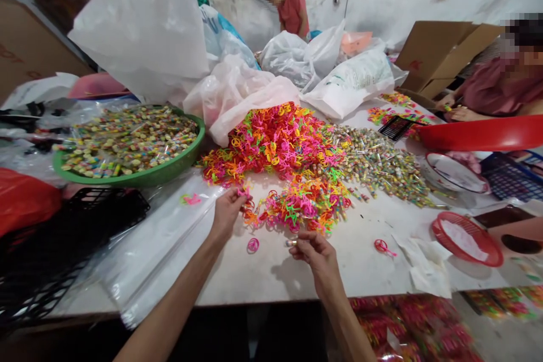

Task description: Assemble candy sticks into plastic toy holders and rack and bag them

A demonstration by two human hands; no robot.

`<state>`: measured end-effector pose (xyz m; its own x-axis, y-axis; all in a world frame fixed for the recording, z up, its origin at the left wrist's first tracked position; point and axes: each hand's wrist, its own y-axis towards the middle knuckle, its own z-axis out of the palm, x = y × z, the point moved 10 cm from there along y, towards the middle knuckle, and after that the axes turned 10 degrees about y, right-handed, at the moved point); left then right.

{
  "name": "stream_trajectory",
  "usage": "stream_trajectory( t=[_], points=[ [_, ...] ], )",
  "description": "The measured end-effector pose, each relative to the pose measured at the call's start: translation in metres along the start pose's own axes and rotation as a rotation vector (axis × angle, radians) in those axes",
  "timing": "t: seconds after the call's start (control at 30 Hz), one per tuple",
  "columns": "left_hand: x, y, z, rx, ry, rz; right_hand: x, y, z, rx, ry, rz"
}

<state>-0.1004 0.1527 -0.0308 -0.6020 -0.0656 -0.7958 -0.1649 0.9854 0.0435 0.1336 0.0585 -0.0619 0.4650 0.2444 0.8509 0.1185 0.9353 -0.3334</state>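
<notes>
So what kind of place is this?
Probably a small packing workshop: a big heap of bright plastic trinkets, a green basin of small wrapped packets, and a cardboard box.

No readable text, red print [11,52] on a cardboard box [38,62] (too blurred)
</notes>
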Motion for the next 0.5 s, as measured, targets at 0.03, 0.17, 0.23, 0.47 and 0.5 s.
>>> stream_trajectory(
  t=[0.03,0.17,0.23,0.47,0.5],
  points=[
    [0.002,-0.014,0.004,0.062,-0.095,-0.040,0.001,0.002,0.007,0.005,0.013,-0.011],
    [0.002,-0.072,0.038,0.390,-0.720,-0.334,0.005,0.009,0.035,0.049,0.048,-0.057],
    [-0.004,-0.088,0.047,0.462,-0.897,-0.421,0.001,0.010,0.044,0.092,0.050,-0.022],
    [-0.016,-0.098,0.056,0.566,-0.986,-0.433,-0.015,0.007,0.041,0.183,0.113,0.163],
    [-0.017,-0.098,0.057,0.570,-0.983,-0.427,-0.015,0.008,0.040,0.190,0.121,0.164]
  ],
)
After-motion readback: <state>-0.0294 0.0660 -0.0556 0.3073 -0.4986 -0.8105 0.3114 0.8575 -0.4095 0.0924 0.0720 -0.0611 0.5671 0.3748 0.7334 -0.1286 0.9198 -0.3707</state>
